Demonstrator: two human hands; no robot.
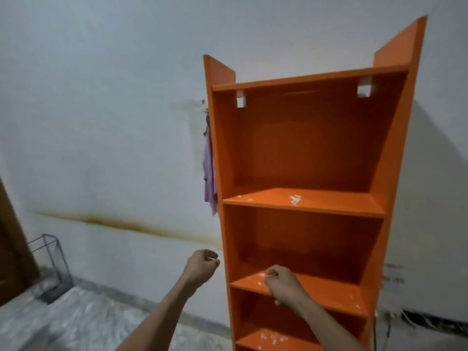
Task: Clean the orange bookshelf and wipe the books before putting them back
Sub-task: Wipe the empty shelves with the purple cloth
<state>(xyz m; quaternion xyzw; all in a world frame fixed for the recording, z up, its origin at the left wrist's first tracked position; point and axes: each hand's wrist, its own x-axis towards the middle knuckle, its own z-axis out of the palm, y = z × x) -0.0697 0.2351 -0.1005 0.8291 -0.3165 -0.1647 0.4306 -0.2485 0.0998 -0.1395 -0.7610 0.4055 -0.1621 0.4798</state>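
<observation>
Against the white wall stands one orange bookshelf (304, 148), four boards showing, three flecked with white specks. Two hands are raised, apart, each curled into a fist: the left hand (202, 267) just beside the bookshelf's side panel, the right hand (283, 282) over the third board. One purple cloth (209, 173) hangs alongside; one wire basket (50, 264) sits on the floor.
</observation>
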